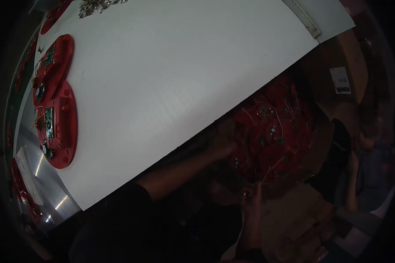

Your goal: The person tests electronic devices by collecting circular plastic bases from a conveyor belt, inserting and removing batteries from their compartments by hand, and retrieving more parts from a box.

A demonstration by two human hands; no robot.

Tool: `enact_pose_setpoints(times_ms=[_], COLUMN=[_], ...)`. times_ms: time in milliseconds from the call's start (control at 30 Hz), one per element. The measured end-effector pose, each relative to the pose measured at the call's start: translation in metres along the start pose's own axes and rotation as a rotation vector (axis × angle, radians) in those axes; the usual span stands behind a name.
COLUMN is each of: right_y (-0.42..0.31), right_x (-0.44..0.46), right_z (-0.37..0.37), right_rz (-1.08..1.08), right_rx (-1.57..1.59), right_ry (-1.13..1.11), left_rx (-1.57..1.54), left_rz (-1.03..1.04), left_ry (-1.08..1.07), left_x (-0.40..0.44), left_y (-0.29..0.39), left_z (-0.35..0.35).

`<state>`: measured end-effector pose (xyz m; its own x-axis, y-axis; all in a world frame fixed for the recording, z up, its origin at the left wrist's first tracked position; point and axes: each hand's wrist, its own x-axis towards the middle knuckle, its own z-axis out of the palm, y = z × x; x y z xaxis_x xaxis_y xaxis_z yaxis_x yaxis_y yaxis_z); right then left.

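Note:
Below the table edge, in deep shadow, a round heap of red plastic parts (274, 127) with green circuit boards and thin loose wires fills a container. My left hand (226, 138) reaches to the left side of this heap; darkness hides its fingers. At the near side of the container is my right hand (251, 197), with a small shiny spot on it that I cannot identify. Its fingers are too dim to tell what, if anything, they grip.
A white tabletop (171, 79) spans the upper view. Along its left edge lie red plastic housings (66, 127) with boards and speakers. Small metal pieces (96, 5) sit at the top. A cardboard box (342, 57) stands right; another person's arm (352, 184) shows at far right.

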<state>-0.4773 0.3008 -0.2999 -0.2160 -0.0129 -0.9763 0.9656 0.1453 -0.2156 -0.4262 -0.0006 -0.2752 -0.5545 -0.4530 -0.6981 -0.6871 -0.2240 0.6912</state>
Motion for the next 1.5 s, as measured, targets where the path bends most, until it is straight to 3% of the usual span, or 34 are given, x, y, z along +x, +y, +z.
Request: enact_pose_setpoints(times_ms=[67, 133, 200, 300, 367, 500, 567, 700, 967, 1167, 1500], right_y=[-0.006, -0.012, -0.014, -0.021, -0.023, -0.03, -0.033, -0.03, -0.027, -0.021, -0.017], right_x=[0.013, 0.012, 0.014, 0.03, 0.036, 0.061, 0.093, 0.08, 0.035, 0.039, 0.04], right_z=[-0.016, -0.009, -0.015, -0.033, -0.037, -0.075, -0.115, -0.106, -0.052, -0.056, -0.062], right_rz=[-0.039, -0.061, -0.084, -0.101, -0.092, -0.127, -0.038, -0.1, -0.179, -0.149, -0.121], right_rx=[-0.004, -0.024, -0.044, -0.079, -0.072, -0.043, 0.048, 0.048, 0.106, 0.105, 0.07], right_ry=[-0.013, 0.065, 0.154, 0.033, 0.16, 0.186, -0.111, -0.058, 0.036, 0.155, 0.142], left_rx=[-0.127, 0.132, 0.109, 0.073, 0.07, 0.065, 0.073, 0.046, -0.005, 0.029, 0.193], left_rz=[-0.05, 0.358, 0.366, 0.379, 0.389, 0.405, 0.417, 0.447, 0.447, 0.349, 0.231], left_ry=[-0.045, 0.239, 0.22, 0.201, 0.183, 0.149, 0.126, 0.076, -0.023, -0.134, -0.131], left_x=[-0.001, 0.006, 0.018, 0.02, 0.024, 0.029, 0.034, 0.034, 0.02, -0.004, -0.03], left_y=[-0.001, -0.031, -0.048, -0.048, -0.049, -0.051, -0.052, -0.04, -0.004, -0.021, -0.054], left_z=[0.018, 0.051, 0.069, 0.076, 0.077, 0.075, 0.075, 0.077, 0.063, 0.072, 0.077])
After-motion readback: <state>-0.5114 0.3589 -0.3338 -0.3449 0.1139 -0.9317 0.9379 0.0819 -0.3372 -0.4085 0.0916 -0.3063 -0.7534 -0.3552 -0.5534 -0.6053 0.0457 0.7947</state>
